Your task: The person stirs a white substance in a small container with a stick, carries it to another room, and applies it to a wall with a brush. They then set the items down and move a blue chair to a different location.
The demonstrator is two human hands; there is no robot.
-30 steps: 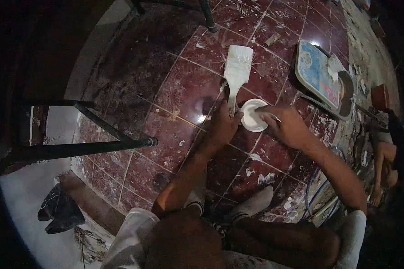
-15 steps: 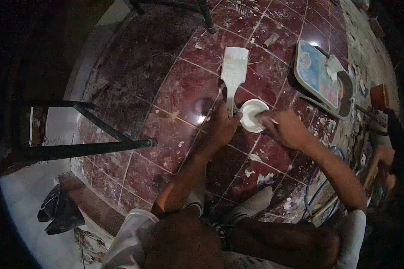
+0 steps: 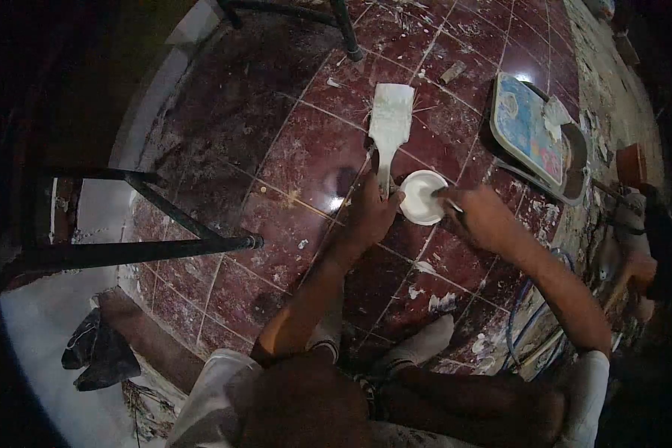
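Observation:
My left hand is closed around the handle of a wide, white-coated paintbrush, its bristle end pointing away from me. The thumb of that hand reaches the left rim of a small white cup. White paint or paste fills part of the cup. My right hand is at the cup's right side, fingers pinched together over the rim. A short pale stub shows at these fingers; I cannot tell what it belongs to. Under both hands lies the red tiled floor.
At the right lies a tray with a blue patterned lid or board leaning on it. Dark metal legs stand at the left, more at the top. Blue hose lies lower right, a black cloth-like item lower left.
My right hand has shifted slightly and its fingers sit nearer the cup's right rim, showing more of the inside. The brush stays in my left hand.

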